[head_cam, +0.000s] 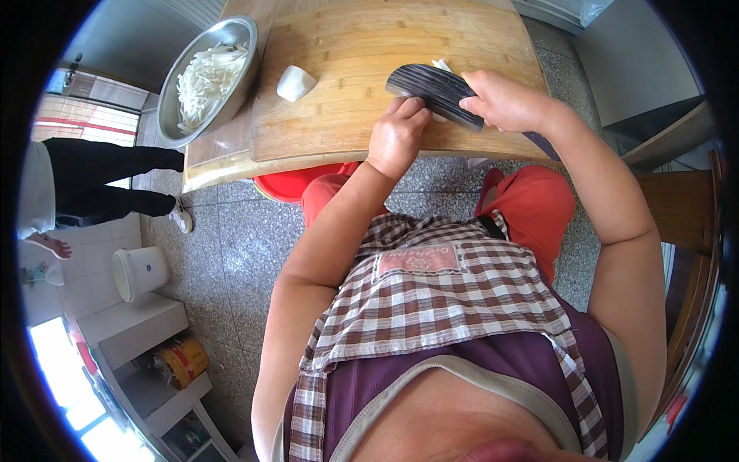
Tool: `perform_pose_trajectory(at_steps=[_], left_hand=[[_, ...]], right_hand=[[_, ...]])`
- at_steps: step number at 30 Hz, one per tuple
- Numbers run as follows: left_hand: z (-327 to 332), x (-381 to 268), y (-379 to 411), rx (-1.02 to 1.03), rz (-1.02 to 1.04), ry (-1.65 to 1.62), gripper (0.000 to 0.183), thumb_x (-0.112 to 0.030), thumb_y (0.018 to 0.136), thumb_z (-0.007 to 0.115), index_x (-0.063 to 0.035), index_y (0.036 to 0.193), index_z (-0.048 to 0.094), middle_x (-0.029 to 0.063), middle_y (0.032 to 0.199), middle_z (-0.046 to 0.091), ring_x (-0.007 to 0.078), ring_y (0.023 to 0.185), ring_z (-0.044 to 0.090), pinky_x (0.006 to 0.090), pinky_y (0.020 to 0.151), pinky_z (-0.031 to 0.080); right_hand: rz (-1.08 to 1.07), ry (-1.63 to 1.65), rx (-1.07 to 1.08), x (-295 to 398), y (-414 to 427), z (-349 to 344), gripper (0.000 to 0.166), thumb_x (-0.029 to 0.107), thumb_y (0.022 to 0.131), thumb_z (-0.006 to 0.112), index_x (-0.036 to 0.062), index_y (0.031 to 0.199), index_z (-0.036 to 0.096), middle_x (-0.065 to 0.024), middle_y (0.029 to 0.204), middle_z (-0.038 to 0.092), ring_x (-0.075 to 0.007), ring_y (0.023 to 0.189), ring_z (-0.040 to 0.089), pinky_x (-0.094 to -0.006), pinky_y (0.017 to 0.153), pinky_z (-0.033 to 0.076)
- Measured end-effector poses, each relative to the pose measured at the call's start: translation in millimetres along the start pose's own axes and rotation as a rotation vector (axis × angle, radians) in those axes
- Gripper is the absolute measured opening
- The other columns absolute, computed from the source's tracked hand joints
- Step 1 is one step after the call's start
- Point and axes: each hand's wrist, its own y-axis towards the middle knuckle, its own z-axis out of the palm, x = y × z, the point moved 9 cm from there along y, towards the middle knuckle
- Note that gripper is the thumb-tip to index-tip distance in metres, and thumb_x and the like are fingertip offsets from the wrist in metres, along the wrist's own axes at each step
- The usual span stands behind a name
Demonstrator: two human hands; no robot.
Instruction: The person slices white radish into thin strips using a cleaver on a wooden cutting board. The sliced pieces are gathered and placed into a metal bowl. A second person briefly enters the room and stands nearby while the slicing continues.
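Note:
My right hand (pixel 505 103) grips a cleaver (pixel 436 92) with a dark, ridged blade, its thumb and fingers on the blade's near end. Part of a dark handle shows below the wrist. Against the cleaver's lower edge, my left hand (pixel 399 134) has its fingers curled down on a white vegetable piece (pixel 439 118), mostly hidden by hand and blade. A few white shreds (pixel 441 64) lie beyond the blade. To the left on the wooden cutting board (pixel 346 52) rests a larger peeled white vegetable chunk (pixel 296 84).
A steel bowl (pixel 248 40) of white shreds (pixel 211 81) stands at the table's left. Under the table edge is a red basin (pixel 283 185). At left, another person (pixel 109 179) stands near a white bucket (pixel 141 271). A grey panel (pixel 635 63) rises to the right.

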Motion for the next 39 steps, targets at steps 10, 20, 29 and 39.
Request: perform_pose_trajectory(at_steps=[10,20,29,39], left_hand=[[0.0,0.0,0.3,0.009,-0.007,0.004,0.014,0.001,0.069,0.066,-0.0061,0.081,0.065,0.0077,0.091,0.063,0.0274,0.086,0.061,0.0354,0.072,0.053],[-1.5,-0.9,1.7,-0.005,0.001,0.013,0.013,0.001,0.069,0.065,-0.006,0.081,0.064,0.0077,0.091,0.063,0.0272,0.086,0.061,0.0354,0.072,0.052],[-0.1,-0.1,0.5,-0.006,0.0,0.015,0.013,0.0,0.069,0.065,-0.0066,0.08,0.064,0.0072,0.091,0.062,0.0266,0.086,0.061,0.0352,0.071,0.052],[-1.1,-0.5,1.2,-0.01,-0.001,0.023,0.013,0.0,0.069,0.065,-0.0071,0.08,0.064,0.0069,0.091,0.062,0.0264,0.086,0.061,0.035,0.071,0.052]], right_hand=[[0.049,0.008,0.034,3.0,-1.2,-0.3,0.017,0.013,0.094,0.051,-0.0023,0.1,0.05,-0.0087,0.062,0.055,-0.0158,0.052,0.055,-0.0311,0.048,0.046],[-0.002,-0.016,0.018,-0.4,3.8,0.9,0.016,0.013,0.094,0.051,-0.0024,0.1,0.051,-0.0091,0.062,0.056,-0.0161,0.052,0.055,-0.0312,0.048,0.046],[0.037,-0.009,0.036,1.8,2.7,1.0,0.017,0.013,0.094,0.051,-0.0021,0.102,0.051,-0.0079,0.063,0.055,-0.0148,0.052,0.055,-0.0299,0.046,0.046],[0.026,-0.03,0.029,1.5,5.1,1.9,0.017,0.012,0.094,0.051,-0.0027,0.102,0.05,-0.0093,0.064,0.056,-0.0158,0.054,0.056,-0.0306,0.049,0.047]])
